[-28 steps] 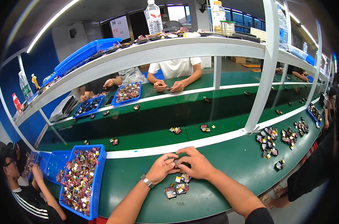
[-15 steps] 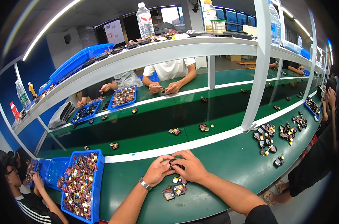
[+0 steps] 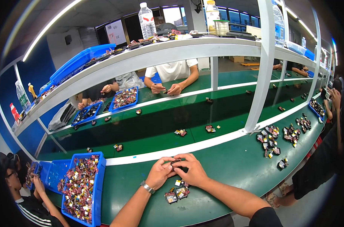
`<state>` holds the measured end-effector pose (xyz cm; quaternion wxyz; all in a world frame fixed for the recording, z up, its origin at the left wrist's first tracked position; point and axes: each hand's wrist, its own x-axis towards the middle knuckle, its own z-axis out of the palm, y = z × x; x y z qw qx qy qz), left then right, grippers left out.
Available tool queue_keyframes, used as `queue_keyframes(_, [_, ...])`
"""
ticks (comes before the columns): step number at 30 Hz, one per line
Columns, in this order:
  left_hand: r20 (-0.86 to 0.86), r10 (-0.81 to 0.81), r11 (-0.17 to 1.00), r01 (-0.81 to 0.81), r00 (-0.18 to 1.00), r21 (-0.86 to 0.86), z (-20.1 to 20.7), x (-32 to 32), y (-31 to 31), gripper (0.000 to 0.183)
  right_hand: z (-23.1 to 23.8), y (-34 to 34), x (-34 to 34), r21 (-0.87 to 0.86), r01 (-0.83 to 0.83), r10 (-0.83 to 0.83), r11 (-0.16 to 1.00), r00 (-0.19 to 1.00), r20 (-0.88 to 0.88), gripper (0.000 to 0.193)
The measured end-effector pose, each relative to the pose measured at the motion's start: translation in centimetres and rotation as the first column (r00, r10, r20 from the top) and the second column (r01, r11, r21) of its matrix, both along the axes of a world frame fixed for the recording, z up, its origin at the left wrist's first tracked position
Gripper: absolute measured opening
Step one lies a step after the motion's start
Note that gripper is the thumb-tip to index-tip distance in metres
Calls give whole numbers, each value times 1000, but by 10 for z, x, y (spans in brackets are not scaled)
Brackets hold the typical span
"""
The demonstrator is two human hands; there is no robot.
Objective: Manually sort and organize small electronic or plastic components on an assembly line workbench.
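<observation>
Both my hands are over the green worktop (image 3: 141,204), brought together in front of me. My left hand (image 3: 160,174), with a metal watch at the wrist, pinches a small black plastic part (image 3: 175,162). The fingers of my right hand (image 3: 195,172) close on the same part from the other side and hide much of it. Just below the hands lie a few small black casings (image 3: 171,196) with reddish wires and pale and yellow labels.
A blue bin (image 3: 100,181) heaped with small wired parts stands on the left. Piles of black casings (image 3: 269,140) lie at right. A conveyor belt (image 3: 160,140) carries scattered pieces beyond a white rail. A post (image 3: 258,83) and shelf (image 3: 187,51) rise ahead; co-workers sit around.
The pieces on the belt have shifted slightly to the right. My right-hand fingers have moved a little around the black part, which shows more now.
</observation>
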<state>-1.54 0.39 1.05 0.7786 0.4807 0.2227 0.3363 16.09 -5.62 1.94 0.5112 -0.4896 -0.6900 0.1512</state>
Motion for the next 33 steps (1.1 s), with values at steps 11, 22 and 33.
queue_keyframes(11, [26,44,998,-44,999,37,4,-1,-1,27,9,-2,-4,72,-26,24,997,999,35,19])
queue_keyframes(22, [95,-31,999,34,995,-26,6,1,-3,27,2,0,3,61,-13,14,998,1000,-19,17])
queue_keyframes(33, [99,78,997,-79,992,1,2,4,-2,25,5,5,-2,21,-74,75,997,997,-13,21])
